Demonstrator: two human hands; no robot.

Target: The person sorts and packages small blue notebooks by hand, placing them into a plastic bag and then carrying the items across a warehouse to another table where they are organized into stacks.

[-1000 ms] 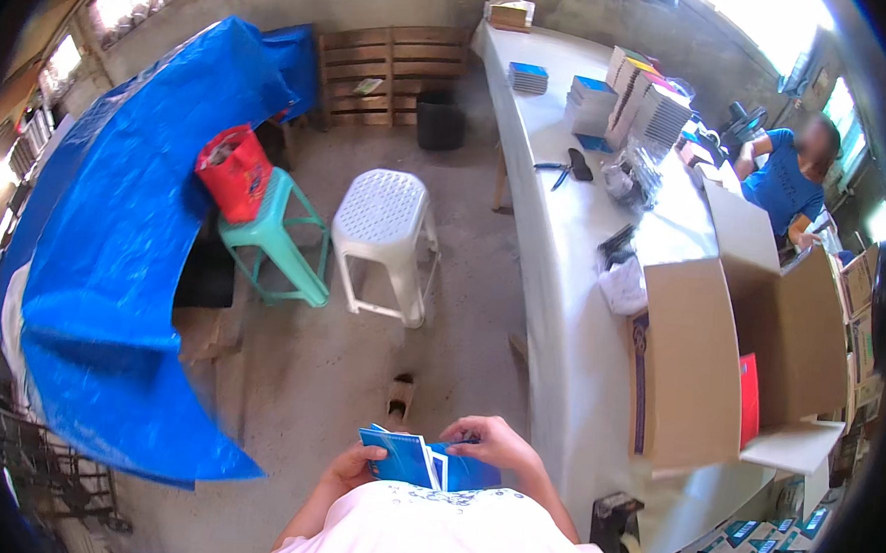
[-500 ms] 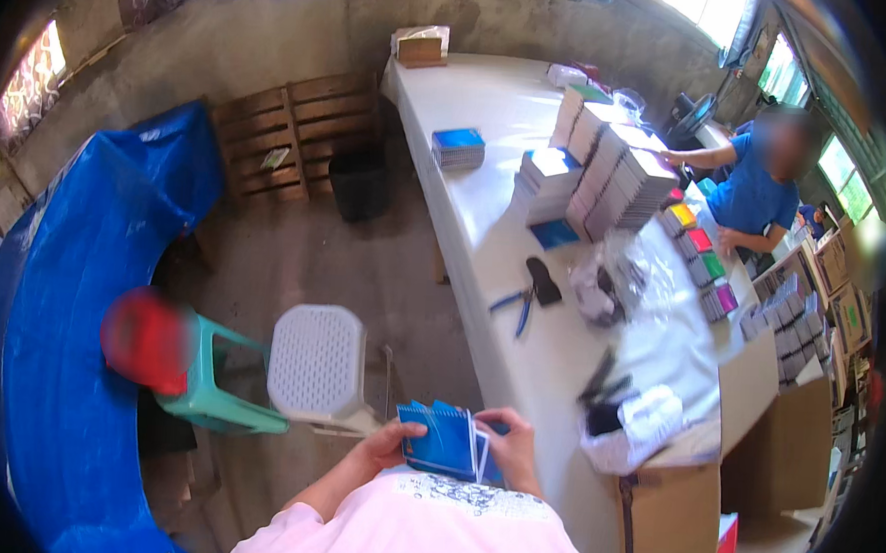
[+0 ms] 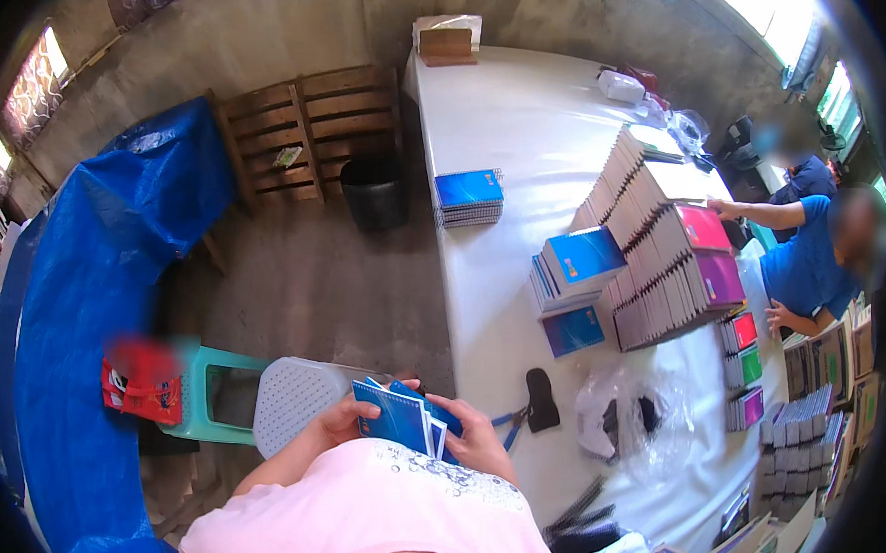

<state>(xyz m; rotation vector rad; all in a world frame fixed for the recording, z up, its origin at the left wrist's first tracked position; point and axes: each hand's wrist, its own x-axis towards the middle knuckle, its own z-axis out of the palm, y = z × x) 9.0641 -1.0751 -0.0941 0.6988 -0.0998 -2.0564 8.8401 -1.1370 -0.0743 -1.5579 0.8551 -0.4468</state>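
Note:
Close to my body I hold several blue spiral notebooks [image 3: 395, 419], fanned slightly apart with white page edges showing. My left hand [image 3: 343, 422] is closed on their left side, thumb across the front cover. At their right side my right hand [image 3: 476, 441] grips the rear notebooks, its fingers partly hidden behind them. On the white-covered table to my right, blue-handled pliers [image 3: 513, 427] and a black flat object [image 3: 541, 400] lie nearest that hand. Farther up the table is a neat stack of blue notebooks [image 3: 469, 196].
Tall notebook stacks [image 3: 655, 238] stand mid-table, with a shorter blue stack [image 3: 579, 264] beside them. A co-worker [image 3: 810, 251] in blue touches the tall stacks. Clear plastic bags [image 3: 636, 417] lie nearer me. Left are a white stool [image 3: 301, 399], a green stool [image 3: 202, 389] and a blue tarp [image 3: 80, 328].
My view has turned and the table appears closer. My hands still hold the notebooks, now tilted more and fanned wider. The co-worker's arm reaches to the tall stacks in both frames.

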